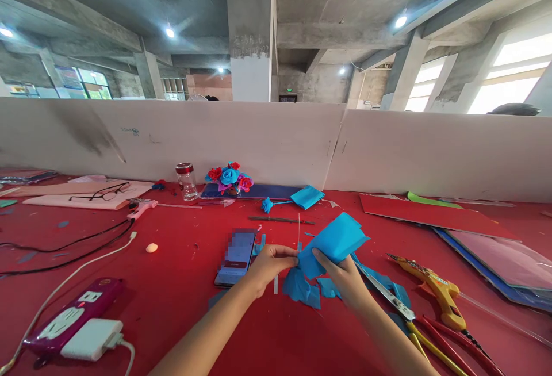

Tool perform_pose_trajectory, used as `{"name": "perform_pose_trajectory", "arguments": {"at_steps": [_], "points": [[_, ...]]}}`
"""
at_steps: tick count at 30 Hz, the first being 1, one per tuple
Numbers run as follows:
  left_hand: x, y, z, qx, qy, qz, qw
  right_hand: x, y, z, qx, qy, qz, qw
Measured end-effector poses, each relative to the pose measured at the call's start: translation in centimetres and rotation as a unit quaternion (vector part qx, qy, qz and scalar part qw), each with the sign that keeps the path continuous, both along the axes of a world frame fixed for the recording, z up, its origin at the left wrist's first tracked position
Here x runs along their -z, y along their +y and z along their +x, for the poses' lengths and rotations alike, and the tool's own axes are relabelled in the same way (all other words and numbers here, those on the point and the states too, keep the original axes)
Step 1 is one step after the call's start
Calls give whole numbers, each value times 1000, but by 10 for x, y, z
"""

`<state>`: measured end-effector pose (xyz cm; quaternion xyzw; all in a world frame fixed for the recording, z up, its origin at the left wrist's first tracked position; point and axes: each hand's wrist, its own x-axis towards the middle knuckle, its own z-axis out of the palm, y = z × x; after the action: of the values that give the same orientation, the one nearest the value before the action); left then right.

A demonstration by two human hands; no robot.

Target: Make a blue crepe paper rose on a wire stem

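Both my hands hold a folded sheet of blue crepe paper [334,241] just above the red table [181,307]. My left hand [269,267] pinches its lower left corner with thumb and fingers closed. My right hand [342,278] grips the paper from below, thumb pressed on its face. Blue paper scraps [302,290] lie under the hands. A phone [236,255] lies flat just left of my left hand.
Scissors [388,295] and a yellow glue gun [435,290] lie to the right. A small bunch of paper flowers [228,177], a glass jar [186,180] and more blue paper [307,196] stand at the back by the white partition [259,140]. A power strip [73,315] and cables lie left.
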<state>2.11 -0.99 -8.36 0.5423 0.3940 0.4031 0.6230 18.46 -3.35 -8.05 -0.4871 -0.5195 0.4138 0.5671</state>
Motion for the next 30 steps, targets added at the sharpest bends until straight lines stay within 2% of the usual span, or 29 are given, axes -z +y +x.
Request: {"name": "perform_pose_trajectory", "arguments": {"at_steps": [6, 15, 24, 30], "points": [[4, 0, 2, -15, 3, -21, 1000, -3, -2, -1, 9, 2, -1, 1000], [7, 3, 1, 2, -3, 28, 1000, 2, 2, 2, 14, -9, -9, 1000], [-1, 0, 0, -26, -9, -3, 1000, 2, 1, 2, 8, 16, -17, 1000], [2, 2, 1, -37, -29, -18, 999, 2, 1, 4, -10, 18, -11, 1000]]}}
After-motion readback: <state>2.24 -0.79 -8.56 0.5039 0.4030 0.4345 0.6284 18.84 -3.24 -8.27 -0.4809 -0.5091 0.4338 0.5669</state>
